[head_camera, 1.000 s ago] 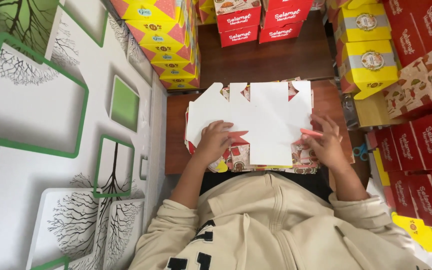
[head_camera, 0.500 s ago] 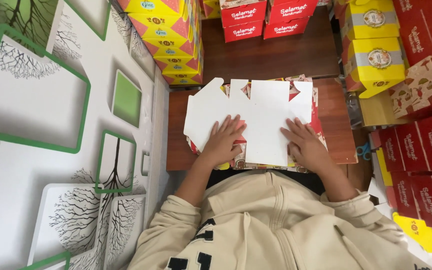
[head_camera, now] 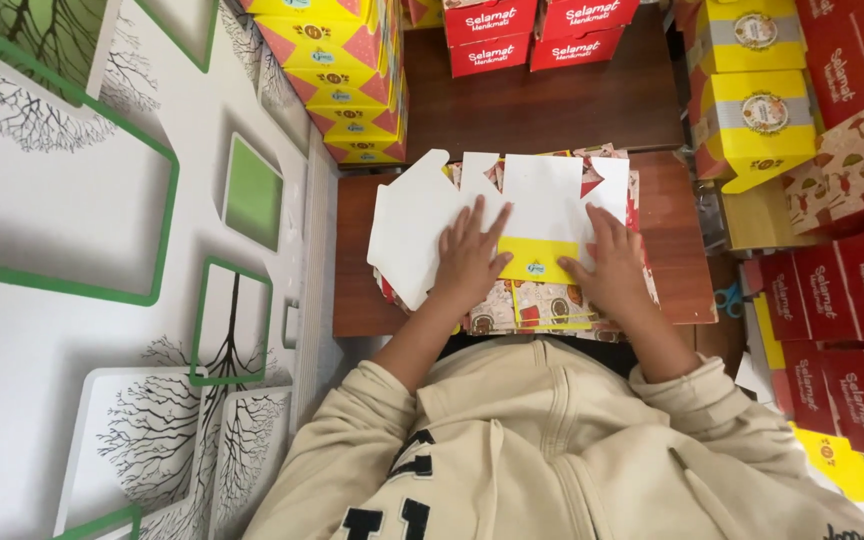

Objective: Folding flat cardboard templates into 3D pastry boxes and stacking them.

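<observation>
A flat white cardboard box blank point(head_camera: 512, 205) lies unfolded on a small brown table point(head_camera: 667, 215), on top of a stack of printed flat blanks point(head_camera: 542, 305). Its near edge is folded up and shows a yellow strip point(head_camera: 542, 258). My left hand point(head_camera: 469, 255) presses flat on the blank left of that strip, fingers spread. My right hand point(head_camera: 612, 265) presses flat on the blank's right part, beside the yellow strip. Neither hand grips anything.
Stacks of yellow boxes point(head_camera: 337, 70) stand at the far left, red boxes point(head_camera: 527, 35) at the back, yellow and red boxes point(head_camera: 752, 100) on the right, more red boxes point(head_camera: 842, 300) by my right elbow. Blue scissors point(head_camera: 730, 298) lie off the table's right edge. A patterned wall point(head_camera: 102, 250) runs along the left.
The near edge of the blank has been folded up, showing its yellow side. Both hands have shifted onto the fold; the red pen seen at my right hand earlier is gone from view.
</observation>
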